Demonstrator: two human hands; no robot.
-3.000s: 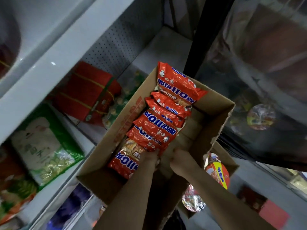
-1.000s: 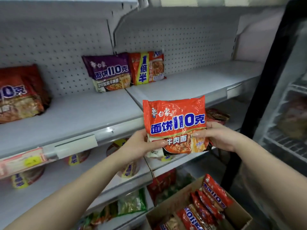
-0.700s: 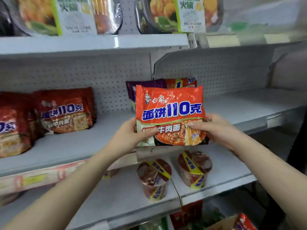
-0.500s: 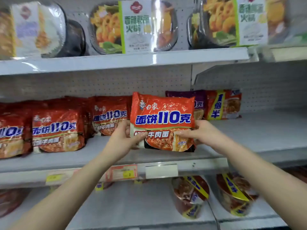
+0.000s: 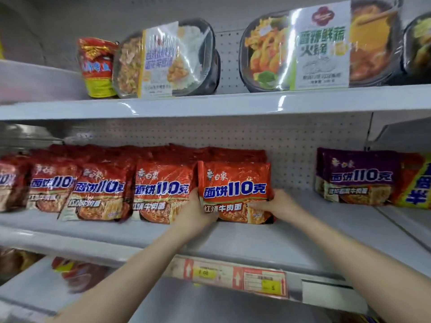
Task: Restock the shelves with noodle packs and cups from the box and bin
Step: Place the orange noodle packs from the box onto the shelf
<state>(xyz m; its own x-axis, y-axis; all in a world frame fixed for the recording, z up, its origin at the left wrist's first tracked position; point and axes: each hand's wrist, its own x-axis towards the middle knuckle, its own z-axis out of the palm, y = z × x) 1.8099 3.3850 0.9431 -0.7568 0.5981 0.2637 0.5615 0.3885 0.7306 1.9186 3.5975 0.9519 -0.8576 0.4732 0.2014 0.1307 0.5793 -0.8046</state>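
Observation:
An orange-red noodle pack [image 5: 234, 183] with blue print stands upright on the middle shelf [image 5: 245, 241], at the right end of a row of matching red packs [image 5: 161, 190]. My left hand [image 5: 196, 214] grips its lower left edge. My right hand [image 5: 277, 205] holds its lower right corner, thumb across the front. The pack's bottom edge touches the shelf. The box and the bin are out of view.
Purple noodle packs [image 5: 359, 180] stand farther right on the same shelf, with bare shelf between them and the held pack. Black meal trays [image 5: 319, 50] and a red cup [image 5: 96, 66] sit on the upper shelf. Price tags [image 5: 233, 276] line the shelf's front edge.
Both hands carried the pack from the box up to the middle shelf, then left and back until it stands beside the row of red packs.

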